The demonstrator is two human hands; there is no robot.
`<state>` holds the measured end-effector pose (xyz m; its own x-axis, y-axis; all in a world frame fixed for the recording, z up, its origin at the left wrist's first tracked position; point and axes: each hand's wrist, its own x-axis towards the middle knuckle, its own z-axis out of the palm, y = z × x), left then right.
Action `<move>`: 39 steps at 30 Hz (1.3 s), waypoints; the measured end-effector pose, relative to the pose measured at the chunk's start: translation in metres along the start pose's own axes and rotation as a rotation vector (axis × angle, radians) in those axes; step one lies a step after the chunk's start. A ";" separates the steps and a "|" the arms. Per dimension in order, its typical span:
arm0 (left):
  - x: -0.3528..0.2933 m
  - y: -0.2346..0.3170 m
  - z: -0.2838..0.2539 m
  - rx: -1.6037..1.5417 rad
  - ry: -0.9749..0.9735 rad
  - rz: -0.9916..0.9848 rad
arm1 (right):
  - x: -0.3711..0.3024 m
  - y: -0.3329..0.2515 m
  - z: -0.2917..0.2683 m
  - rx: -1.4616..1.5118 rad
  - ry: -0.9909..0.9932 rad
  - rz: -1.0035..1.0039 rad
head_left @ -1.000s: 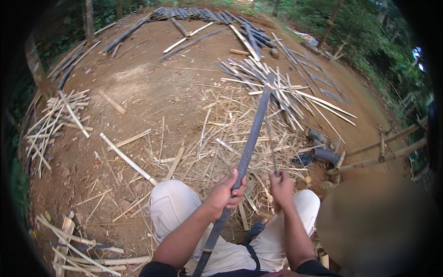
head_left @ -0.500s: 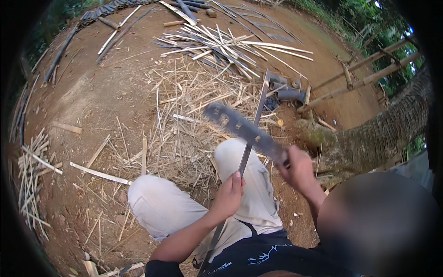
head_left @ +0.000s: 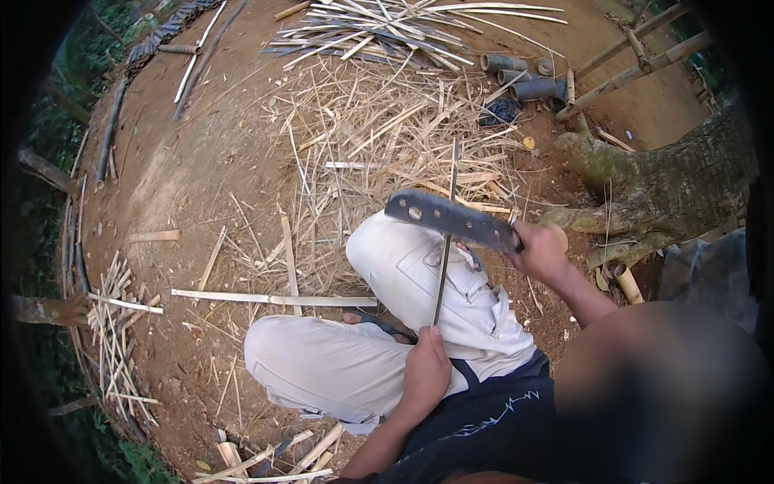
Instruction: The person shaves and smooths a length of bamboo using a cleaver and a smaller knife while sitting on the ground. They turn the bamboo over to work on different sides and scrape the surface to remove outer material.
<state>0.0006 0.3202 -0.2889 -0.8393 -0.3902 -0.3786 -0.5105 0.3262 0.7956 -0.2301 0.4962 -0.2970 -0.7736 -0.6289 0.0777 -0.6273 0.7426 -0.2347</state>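
Observation:
A narrow bamboo strip [head_left: 443, 278], seen nearly edge-on, rises from my left hand [head_left: 428, 369], whose fingers are wrapped round its lower part close to my lap. Its far end points away over the shavings. In my right hand [head_left: 541, 252] is a machete [head_left: 472, 223], gripped by its handle. The broad dark blade, pierced by several holes, lies across the strip above my right knee, its tip toward the left. I cannot tell how deeply the edge meets the strip.
Curled bamboo shavings [head_left: 379, 153] cover the ground ahead, with a heap of split strips [head_left: 371, 32] beyond. Dark bamboo tubes [head_left: 536, 87] lie at the far right beside a tree trunk [head_left: 677, 177]. More strips [head_left: 119, 347] are piled at the left.
The view has tilted and shifted. Both hands appear farther right, with the machete closer to level and less blurred. The strip has turned from its wider face toward its edge.

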 end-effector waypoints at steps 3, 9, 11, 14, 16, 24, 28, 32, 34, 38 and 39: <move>-0.005 -0.007 0.005 -0.023 0.033 0.027 | 0.004 -0.008 0.006 0.025 0.021 -0.055; -0.019 -0.016 0.004 -0.057 0.023 -0.008 | 0.022 0.006 0.013 0.019 -0.029 -0.115; -0.022 -0.015 0.004 -0.045 0.024 -0.002 | 0.035 0.017 0.012 0.012 -0.039 0.060; -0.014 -0.015 0.010 -0.004 0.068 0.003 | 0.047 0.015 -0.001 0.000 -0.014 -0.045; -0.017 -0.018 0.008 0.023 0.088 -0.019 | 0.038 -0.006 -0.012 0.011 -0.046 -0.265; -0.022 -0.034 0.008 -0.100 0.041 0.001 | 0.091 0.036 -0.014 0.111 0.013 0.194; -0.012 -0.045 -0.021 -0.839 -0.336 -0.294 | 0.057 0.022 0.003 0.349 0.065 0.304; 0.001 -0.027 -0.026 -1.064 -0.416 -0.334 | 0.005 0.004 0.022 0.391 0.082 0.181; 0.012 -0.018 -0.027 -1.038 -0.352 -0.347 | -0.017 -0.024 -0.001 0.107 -0.088 -0.177; 0.024 -0.027 -0.008 -1.029 -0.284 -0.314 | -0.046 -0.042 0.012 0.222 0.007 -0.477; 0.023 -0.030 -0.009 -1.010 -0.296 -0.304 | -0.048 -0.043 0.016 0.260 0.049 -0.539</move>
<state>-0.0018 0.2935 -0.3174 -0.7852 -0.0681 -0.6155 -0.4284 -0.6579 0.6194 -0.1642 0.4911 -0.3062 -0.3596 -0.8855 0.2943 -0.8946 0.2374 -0.3787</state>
